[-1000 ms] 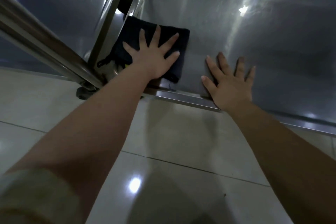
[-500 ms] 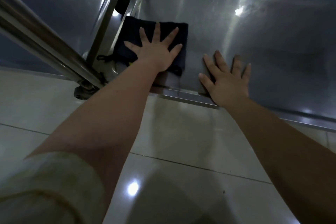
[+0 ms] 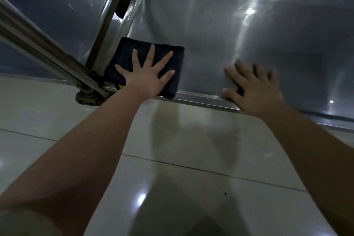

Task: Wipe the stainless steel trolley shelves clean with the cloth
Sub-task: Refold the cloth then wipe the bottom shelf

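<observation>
**Dark cloth flat in the near left corner of the shelf**

We see the folded dark cloth (image 3: 127, 51) left of centre in the frame, lying on the stainless steel trolley shelf (image 3: 249, 34) in its near left corner. Its long axis runs left to right across the picture, roughly in line with the shelf's front rim and dipping a little toward the right. Its near right corner reaches that rim.

Our left hand (image 3: 147, 74) lies palm down on the cloth with all five fingers spread wide, pointing toward the top of the frame. Our right hand (image 3: 254, 92) is well apart from the cloth, right of centre, also palm down on the bare steel. Its fingers are straight and slightly parted, and the thumb lies beside the front rim.

The left hand and wrist cover the middle and near edge of the cloth. A slanted steel post (image 3: 38, 44) crosses in front of its lower left corner. A small yellow bit (image 3: 121, 86) shows there, and we cannot tell what it is. The right fingertips are blurred. The shelf is cut off at the right edge of the frame, and its far side is lost in darkness along the top. A second shelf (image 3: 57, 15) fills the upper left, with a castor (image 3: 88, 97) below the post on the glossy tiled floor (image 3: 172, 159).
</observation>
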`<action>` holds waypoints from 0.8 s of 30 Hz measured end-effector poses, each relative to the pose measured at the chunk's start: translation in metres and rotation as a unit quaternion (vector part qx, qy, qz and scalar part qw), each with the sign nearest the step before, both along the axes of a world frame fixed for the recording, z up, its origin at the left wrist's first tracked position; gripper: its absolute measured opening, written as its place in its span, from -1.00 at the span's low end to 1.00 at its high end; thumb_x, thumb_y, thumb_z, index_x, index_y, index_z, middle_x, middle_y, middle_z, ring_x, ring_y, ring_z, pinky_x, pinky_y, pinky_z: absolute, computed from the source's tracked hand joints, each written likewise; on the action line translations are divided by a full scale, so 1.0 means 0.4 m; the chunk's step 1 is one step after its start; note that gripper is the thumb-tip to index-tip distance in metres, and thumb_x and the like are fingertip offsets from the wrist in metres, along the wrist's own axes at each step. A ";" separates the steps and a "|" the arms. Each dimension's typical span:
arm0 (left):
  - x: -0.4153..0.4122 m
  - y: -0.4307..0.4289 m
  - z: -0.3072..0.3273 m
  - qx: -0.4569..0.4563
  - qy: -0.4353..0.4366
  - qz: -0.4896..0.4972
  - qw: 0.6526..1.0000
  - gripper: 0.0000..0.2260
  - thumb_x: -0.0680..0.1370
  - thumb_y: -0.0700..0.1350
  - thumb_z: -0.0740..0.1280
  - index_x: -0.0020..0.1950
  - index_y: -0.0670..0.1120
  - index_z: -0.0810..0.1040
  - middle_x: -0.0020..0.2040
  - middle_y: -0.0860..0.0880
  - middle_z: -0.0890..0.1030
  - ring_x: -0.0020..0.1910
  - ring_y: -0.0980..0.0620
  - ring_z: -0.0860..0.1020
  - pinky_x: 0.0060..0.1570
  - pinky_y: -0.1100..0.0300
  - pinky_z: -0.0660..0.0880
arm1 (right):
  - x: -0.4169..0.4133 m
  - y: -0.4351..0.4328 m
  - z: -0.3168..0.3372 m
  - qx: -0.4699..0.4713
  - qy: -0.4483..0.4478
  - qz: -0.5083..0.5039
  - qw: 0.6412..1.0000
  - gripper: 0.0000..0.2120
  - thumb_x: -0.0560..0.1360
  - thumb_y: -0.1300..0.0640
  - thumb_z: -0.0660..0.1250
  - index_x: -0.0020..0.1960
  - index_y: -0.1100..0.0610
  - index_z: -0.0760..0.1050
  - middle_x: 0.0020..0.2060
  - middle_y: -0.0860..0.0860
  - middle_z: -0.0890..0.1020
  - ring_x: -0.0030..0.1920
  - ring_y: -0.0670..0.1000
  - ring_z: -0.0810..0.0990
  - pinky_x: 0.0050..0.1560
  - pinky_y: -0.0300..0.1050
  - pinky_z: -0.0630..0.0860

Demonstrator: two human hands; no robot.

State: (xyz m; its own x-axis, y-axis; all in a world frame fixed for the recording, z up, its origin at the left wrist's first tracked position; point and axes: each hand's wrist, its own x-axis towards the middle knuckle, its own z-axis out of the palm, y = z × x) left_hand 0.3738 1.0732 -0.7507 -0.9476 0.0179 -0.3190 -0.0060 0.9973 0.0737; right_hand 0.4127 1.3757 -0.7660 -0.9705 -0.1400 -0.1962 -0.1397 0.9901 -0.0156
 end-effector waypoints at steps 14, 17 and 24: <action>0.146 0.616 0.005 0.012 -0.040 -0.105 0.994 -0.48 0.60 0.35 -0.15 0.49 0.38 -0.31 0.53 -0.02 -0.46 0.43 -0.41 -0.45 0.05 -0.66 -0.34 | 0.040 0.215 0.005 -0.324 0.025 -0.209 0.922 -0.54 0.65 -0.19 0.00 0.52 -0.12 0.25 0.54 -0.09 0.22 0.57 0.05 0.02 0.54 0.12 -0.21; 0.145 0.717 0.019 0.047 -0.075 -0.104 0.991 -0.51 0.62 0.32 -0.15 0.51 0.37 -0.26 0.53 0.00 -0.46 0.42 -0.38 -0.49 0.05 -0.64 -0.40 | 0.051 0.221 0.059 -0.608 0.071 -0.350 0.709 -0.54 0.62 -0.10 0.19 0.50 -0.10 0.31 0.46 -0.06 0.38 0.46 -0.06 0.31 0.51 -0.02 0.21; 0.082 0.473 0.063 0.098 0.090 -0.080 0.988 -0.46 0.64 0.13 0.10 0.57 0.29 -0.05 0.62 0.11 -0.09 0.57 -0.22 -0.20 0.40 -0.43 -0.22 | 0.037 0.144 0.088 -0.461 0.073 -0.239 0.851 -0.57 0.65 0.08 0.15 0.51 -0.06 0.29 0.50 0.07 0.30 0.50 0.05 0.23 0.48 -0.14 0.10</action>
State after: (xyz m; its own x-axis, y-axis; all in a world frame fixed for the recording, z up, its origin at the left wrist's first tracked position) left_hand 0.4065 1.2624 -0.7255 -0.9686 0.2170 -0.1210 0.1816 0.9508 0.2511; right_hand 0.4275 1.4333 -0.7309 -0.9643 0.2494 -0.0888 0.2088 0.5100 -0.8345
